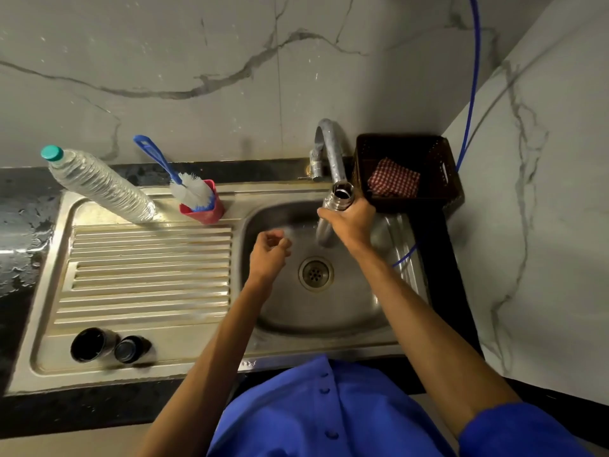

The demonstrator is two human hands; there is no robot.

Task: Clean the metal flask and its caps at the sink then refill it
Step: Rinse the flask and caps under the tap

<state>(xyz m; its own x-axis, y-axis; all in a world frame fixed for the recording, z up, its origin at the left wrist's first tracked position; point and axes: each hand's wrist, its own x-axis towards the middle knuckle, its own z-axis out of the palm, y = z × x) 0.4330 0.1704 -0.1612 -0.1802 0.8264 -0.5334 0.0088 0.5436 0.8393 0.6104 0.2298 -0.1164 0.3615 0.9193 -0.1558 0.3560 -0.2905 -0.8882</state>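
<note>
My right hand (351,222) grips the uncapped metal flask (324,232) upright over the sink basin (329,311), its open mouth right under the tap spout (331,153). My left hand (268,253) hovers over the basin's left side with fingers loosely curled and nothing in it. Two dark caps, a larger cap (90,344) and a smaller cap (130,349), stand on the drainboard's near left corner.
A clear plastic water bottle (99,184) with a teal lid leans on the drainboard's far left. A bottle brush (184,184) stands in a red cup (206,209). A brown basket (438,179) holding a checked cloth sits right of the tap. A blue hose (473,94) runs down the wall.
</note>
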